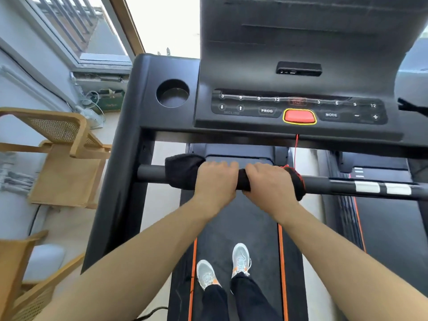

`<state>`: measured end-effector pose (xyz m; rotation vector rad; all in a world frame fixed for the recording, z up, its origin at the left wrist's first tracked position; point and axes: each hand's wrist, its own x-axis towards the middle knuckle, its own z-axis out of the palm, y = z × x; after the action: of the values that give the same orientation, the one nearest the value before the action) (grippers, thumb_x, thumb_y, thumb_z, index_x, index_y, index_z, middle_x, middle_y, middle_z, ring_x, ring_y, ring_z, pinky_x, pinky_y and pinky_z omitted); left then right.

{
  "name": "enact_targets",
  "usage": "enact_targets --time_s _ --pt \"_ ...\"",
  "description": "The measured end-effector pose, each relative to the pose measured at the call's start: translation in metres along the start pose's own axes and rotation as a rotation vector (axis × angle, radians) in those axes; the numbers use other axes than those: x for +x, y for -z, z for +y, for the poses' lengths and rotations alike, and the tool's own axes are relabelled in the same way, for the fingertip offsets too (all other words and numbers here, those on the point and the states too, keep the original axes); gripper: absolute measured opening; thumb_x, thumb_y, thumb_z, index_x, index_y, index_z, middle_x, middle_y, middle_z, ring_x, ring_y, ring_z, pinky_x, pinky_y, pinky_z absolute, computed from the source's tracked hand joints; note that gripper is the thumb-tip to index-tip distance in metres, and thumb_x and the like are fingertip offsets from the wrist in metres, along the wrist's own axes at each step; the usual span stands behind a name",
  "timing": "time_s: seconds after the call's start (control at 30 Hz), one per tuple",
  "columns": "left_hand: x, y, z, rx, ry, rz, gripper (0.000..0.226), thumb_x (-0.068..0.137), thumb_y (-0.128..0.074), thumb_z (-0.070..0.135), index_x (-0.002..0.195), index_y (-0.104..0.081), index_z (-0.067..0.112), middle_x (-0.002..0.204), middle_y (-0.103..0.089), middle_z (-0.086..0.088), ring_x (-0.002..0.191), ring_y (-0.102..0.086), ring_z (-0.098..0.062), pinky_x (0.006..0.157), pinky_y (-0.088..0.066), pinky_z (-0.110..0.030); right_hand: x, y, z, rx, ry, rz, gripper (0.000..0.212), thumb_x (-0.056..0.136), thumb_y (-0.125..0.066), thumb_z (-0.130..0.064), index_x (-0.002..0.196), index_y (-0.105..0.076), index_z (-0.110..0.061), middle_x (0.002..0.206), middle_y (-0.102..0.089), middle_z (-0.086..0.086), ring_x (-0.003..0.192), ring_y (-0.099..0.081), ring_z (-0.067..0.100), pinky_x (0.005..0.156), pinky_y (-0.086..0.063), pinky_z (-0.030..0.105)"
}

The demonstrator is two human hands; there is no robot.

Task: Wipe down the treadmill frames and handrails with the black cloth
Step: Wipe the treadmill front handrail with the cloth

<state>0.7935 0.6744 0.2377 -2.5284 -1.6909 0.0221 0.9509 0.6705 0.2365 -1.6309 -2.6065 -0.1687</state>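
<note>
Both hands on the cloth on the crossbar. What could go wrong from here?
1. The red safety cord hangs from the red stop button down to the black cloth by the right hand; sliding rightward could snag or pull it.
2. The left hand and right hand bunch the cloth, so the handrail may get uneven contact.
3. The white strips further right might catch or peel.

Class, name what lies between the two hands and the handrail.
In the head view, the black cloth wraps the handrail beneath the left hand and right hand.
</note>
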Motion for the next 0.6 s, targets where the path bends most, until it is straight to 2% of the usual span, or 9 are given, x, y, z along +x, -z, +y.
enact_targets --time_s 0.1,0.17,0.27,0.33,0.37,0.43,0.5,0.53,0.6 --pt "0.026 0.016 -0.002 -0.166 -0.006 -0.419 0.019 0.071 -0.067 0.032 0.075 -0.051 0.023 0.066 -0.053 0.005 0.056 -0.050 -0.021 0.053 -0.036 -0.029 0.028 0.018 0.017 0.156 -0.079 -0.515 0.028 0.067 -0.068 -0.045 0.078 -0.055 -0.023 0.073 -0.064 -0.005 0.066 -0.062 0.023 0.056 -0.047 0.032" --pt "0.053 0.027 -0.008 -0.378 -0.033 -0.769 0.027 0.067 -0.074 0.042 0.079 -0.058 0.023 0.076 -0.063 0.003 0.065 -0.060 -0.018 0.059 -0.051 -0.033 0.049 0.027 0.035 0.375 -0.098 -0.891 0.033 0.062 -0.073 -0.049 0.083 -0.067 -0.024 0.076 -0.071 -0.003 0.069 -0.068 0.019 0.063 -0.058 0.037" --pt "0.076 0.033 -0.004 -0.504 -0.102 -1.007 0.034 0.067 -0.081 0.042 0.086 -0.063 0.021 0.085 -0.067 0.000 0.074 -0.065 -0.017 0.071 -0.057 -0.034 0.061 0.031 0.048 0.553 -0.170 -1.102 0.039 0.058 -0.081 -0.044 0.088 -0.075 -0.019 0.080 -0.076 -0.001 0.072 -0.073 0.017 0.077 -0.062 0.040" --pt "0.068 0.030 0.004 -0.447 -0.120 -0.886 0.030 0.070 -0.077 0.043 0.084 -0.061 0.023 0.081 -0.065 0.003 0.070 -0.062 -0.016 0.062 -0.052 -0.033 0.054 0.030 0.045 0.468 -0.142 -1.028 0.037 0.058 -0.079 -0.044 0.085 -0.071 -0.021 0.078 -0.074 -0.002 0.072 -0.071 0.018 0.072 -0.061 0.040" --pt "0.057 0.025 0.006 -0.391 -0.111 -0.712 0.027 0.072 -0.073 0.044 0.083 -0.060 0.024 0.079 -0.064 0.005 0.068 -0.061 -0.017 0.058 -0.047 -0.032 0.046 0.030 0.039 0.374 -0.127 -0.923 0.033 0.061 -0.076 -0.045 0.084 -0.066 -0.022 0.077 -0.071 -0.004 0.072 -0.069 0.018 0.065 -0.057 0.038" --pt "0.028 0.009 0.004 -0.230 -0.113 -0.267 0.018 0.075 -0.066 0.038 0.083 -0.057 0.024 0.074 -0.063 0.003 0.064 -0.062 -0.024 0.054 -0.039 -0.031 0.021 0.021 0.024 0.148 -0.113 -0.529 0.027 0.068 -0.071 -0.041 0.081 -0.054 -0.024 0.076 -0.066 -0.006 0.072 -0.064 0.022 0.057 -0.045 0.032" --pt "0.003 -0.007 -0.008 -0.124 -0.125 0.031 0.019 0.071 -0.068 0.028 0.076 -0.053 0.020 0.063 -0.060 -0.001 0.053 -0.058 -0.027 0.048 -0.037 -0.030 0.000 0.010 0.004 0.013 -0.077 -0.143 0.029 0.064 -0.075 -0.028 0.077 -0.051 -0.020 0.070 -0.062 0.000 0.063 -0.060 0.028 0.053 -0.040 0.033" --pt "-0.003 -0.009 -0.016 -0.092 -0.115 0.084 0.021 0.069 -0.070 0.027 0.073 -0.051 0.019 0.060 -0.058 -0.001 0.049 -0.055 -0.027 0.046 -0.037 -0.029 -0.001 0.006 -0.005 -0.010 -0.081 -0.052 0.028 0.063 -0.076 -0.025 0.076 -0.052 -0.018 0.068 -0.061 0.002 0.060 -0.059 0.030 0.053 -0.038 0.033" --pt "0.003 0.000 -0.031 -0.086 -0.089 -0.151 0.021 0.072 -0.066 0.032 0.073 -0.049 0.020 0.062 -0.056 0.003 0.053 -0.054 -0.024 0.049 -0.038 -0.029 0.018 0.009 -0.019 0.035 -0.114 -0.214 0.021 0.070 -0.070 -0.030 0.081 -0.055 -0.019 0.074 -0.063 0.000 0.068 -0.063 0.028 0.056 -0.038 0.033"
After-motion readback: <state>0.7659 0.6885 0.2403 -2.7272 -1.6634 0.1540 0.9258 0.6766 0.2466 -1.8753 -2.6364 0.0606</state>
